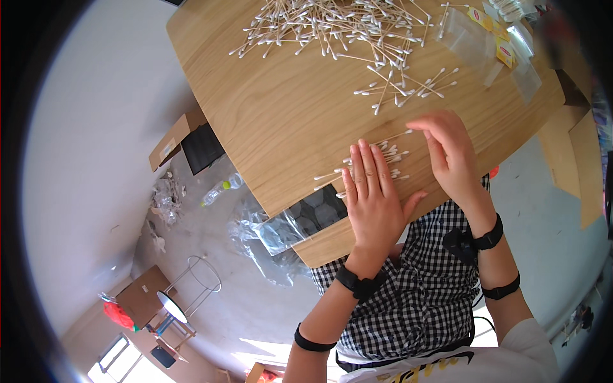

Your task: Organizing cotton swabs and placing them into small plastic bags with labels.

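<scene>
My left hand (369, 191) lies flat, fingers stretched out, over a small bunch of cotton swabs (391, 153) on the wooden table near its front edge. White tips poke out on both sides of the fingers; the middle of the bunch is hidden under the hand. To the right, my right hand (450, 153) is curved with thumb and fingers apart. Its fingertips are at the white tip of one swab (408, 131) that sticks out of the bunch; whether they touch it I cannot tell. Nothing shows gripped in either hand.
A large heap of loose cotton swabs (332, 25) covers the table's far side, with a smaller scatter (408, 86) nearer. Clear plastic bags (469, 38) with yellow labels lie far right. A dark tray in plastic (313, 214) sits at the table's left front edge. Cardboard boxes (568, 153) stand right.
</scene>
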A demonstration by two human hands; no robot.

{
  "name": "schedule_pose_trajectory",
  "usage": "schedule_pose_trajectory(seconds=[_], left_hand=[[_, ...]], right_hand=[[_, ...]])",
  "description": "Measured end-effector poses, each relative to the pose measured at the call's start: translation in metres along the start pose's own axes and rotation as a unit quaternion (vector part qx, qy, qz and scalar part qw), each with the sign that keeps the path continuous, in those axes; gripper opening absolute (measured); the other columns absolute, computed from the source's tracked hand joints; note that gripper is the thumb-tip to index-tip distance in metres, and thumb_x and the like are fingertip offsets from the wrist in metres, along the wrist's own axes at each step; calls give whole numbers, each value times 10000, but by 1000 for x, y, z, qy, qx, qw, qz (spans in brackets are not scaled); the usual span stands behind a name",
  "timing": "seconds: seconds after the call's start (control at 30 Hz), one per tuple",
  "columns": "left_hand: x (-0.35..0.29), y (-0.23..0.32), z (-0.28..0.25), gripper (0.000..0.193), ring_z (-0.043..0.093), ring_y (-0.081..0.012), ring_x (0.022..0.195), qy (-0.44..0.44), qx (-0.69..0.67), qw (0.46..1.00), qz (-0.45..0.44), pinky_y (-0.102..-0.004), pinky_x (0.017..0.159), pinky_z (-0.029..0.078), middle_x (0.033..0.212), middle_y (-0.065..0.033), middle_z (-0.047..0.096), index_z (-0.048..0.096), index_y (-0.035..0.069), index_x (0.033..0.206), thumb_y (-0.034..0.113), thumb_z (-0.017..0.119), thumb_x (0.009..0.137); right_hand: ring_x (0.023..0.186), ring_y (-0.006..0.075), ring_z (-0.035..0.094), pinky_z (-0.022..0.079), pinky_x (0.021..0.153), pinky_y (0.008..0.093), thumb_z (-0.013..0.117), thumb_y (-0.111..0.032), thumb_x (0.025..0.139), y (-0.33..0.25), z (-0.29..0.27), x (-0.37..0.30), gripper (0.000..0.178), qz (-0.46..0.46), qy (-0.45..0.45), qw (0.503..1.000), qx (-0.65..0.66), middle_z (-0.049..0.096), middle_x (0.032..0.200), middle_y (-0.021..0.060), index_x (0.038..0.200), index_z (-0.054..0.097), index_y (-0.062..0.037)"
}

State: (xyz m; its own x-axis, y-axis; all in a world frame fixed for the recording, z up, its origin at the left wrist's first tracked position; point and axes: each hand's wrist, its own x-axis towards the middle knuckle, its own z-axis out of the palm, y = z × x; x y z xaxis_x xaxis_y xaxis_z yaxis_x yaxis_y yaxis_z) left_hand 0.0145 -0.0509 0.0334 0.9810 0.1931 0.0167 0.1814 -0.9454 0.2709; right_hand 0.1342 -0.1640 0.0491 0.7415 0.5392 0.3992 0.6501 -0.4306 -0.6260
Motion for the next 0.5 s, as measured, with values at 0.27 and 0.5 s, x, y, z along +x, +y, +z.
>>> schedule_pose_trajectory(seconds=[0.27,0.5], left_hand=[[53,-14,-8,1073,216,-404,1453,34,50,998,16,-482,1174,214,1528,-306,255,255,-152,1440,670,557,821],[19,6,-9,1074,220,-399,1451,-16,32,999,-1,-475,1174,219,1532,-307,243,261,-142,1443,673,563,813]], right_hand=[[935,310,571,457,821,384,563,77,833,-5,-10,-23,229,90,16,996,17,615,968,111,1014,624,-48],[957,307,568,451,846,391,573,60,832,-5,-10,-32,226,92,27,995,-3,622,998,101,1022,627,-50]])
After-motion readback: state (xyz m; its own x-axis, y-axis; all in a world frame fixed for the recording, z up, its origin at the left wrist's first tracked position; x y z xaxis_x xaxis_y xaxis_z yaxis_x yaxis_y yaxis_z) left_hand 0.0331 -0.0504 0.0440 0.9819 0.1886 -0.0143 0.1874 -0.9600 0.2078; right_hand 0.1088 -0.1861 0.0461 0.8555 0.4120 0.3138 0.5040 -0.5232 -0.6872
